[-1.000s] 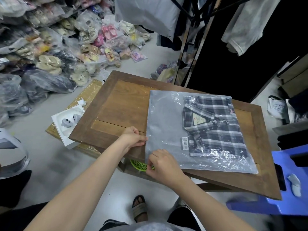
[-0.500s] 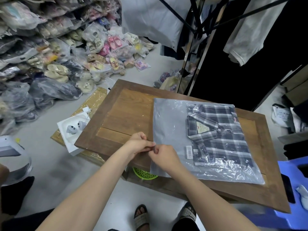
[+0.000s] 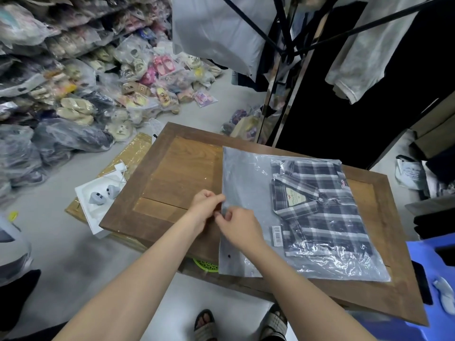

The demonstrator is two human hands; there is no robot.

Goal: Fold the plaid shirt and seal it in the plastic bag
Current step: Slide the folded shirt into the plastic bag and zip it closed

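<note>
One shirt (image 3: 322, 207), one bag (image 3: 246, 183), two hands (image 3: 205, 205).

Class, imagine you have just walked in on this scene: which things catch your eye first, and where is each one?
First, the folded plaid shirt inside the plastic bag, lying on the wooden table. Next, the left hand and right hand pinching the bag's left edge together. Behind, to the left, bagged sandals are heaped on the floor.

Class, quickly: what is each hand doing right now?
Left hand: pinching the plastic bag at its left edge.
Right hand: pinching the same edge, just beside it.
</note>
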